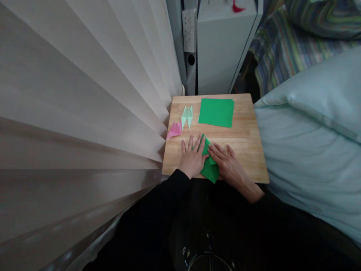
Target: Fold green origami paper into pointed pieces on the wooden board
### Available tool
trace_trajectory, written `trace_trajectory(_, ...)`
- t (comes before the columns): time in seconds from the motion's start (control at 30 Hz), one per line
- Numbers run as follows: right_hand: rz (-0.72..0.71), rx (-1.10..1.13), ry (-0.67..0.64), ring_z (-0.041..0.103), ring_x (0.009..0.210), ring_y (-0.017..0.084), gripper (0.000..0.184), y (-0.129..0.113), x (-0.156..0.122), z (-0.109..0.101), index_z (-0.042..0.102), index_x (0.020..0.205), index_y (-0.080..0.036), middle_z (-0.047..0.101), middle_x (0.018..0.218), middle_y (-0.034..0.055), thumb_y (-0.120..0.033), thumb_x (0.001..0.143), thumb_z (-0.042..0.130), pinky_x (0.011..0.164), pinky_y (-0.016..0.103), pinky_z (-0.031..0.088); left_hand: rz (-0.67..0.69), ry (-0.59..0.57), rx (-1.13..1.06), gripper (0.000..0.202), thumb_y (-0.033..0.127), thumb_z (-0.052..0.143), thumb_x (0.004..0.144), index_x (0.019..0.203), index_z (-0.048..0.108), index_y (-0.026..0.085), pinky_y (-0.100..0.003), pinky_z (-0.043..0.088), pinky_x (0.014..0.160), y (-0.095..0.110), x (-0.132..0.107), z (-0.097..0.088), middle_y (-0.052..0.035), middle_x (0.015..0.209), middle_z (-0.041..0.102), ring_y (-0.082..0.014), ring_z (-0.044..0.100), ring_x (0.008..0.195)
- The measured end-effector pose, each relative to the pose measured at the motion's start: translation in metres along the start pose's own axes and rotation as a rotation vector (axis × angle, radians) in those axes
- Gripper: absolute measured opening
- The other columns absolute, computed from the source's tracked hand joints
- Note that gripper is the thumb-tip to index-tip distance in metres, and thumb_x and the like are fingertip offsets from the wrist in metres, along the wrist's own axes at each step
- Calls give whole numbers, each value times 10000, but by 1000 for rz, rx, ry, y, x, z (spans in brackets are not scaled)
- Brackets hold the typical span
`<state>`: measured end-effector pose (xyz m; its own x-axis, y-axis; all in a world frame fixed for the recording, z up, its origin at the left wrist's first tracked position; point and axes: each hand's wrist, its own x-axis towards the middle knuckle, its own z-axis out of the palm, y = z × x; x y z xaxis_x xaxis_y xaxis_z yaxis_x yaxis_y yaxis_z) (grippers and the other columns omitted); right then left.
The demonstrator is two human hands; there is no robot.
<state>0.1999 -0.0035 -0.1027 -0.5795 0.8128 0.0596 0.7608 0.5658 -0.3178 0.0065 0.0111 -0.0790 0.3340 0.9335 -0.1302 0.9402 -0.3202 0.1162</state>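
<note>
A partly folded sheet of green origami paper (210,171) lies at the near edge of the small wooden table (245,143), one corner jutting past the edge. My left hand (192,158) rests flat on its left side with the fingers spread. On the right side, the fingertips of my right hand (227,162) press on the paper, fingers stretched out and the thumb apart. Both hands cover parts of the folds. Farther back are a stack of green paper (216,113), a pale green folded paper piece (187,117) and a pink folded paper piece (174,130).
A pleated light curtain (113,101) borders the table on the left. Pale blue bedding (307,124) lies close on the right. Behind the table stands a white cabinet (224,52), with a striped cloth (282,45) beyond it.
</note>
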Motion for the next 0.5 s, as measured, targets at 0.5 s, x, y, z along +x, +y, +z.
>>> trace_trajectory(0.5,-34,23,18,421,1538,300,610,2,2,6,516,1533,-121,473,1629,152,-6,949,383,1261,666,269,-4,6,-9,651,363,334,1068,1692,190,244,-725,142,1269,1,0,0,-34,1783,146,-372,103,1637)
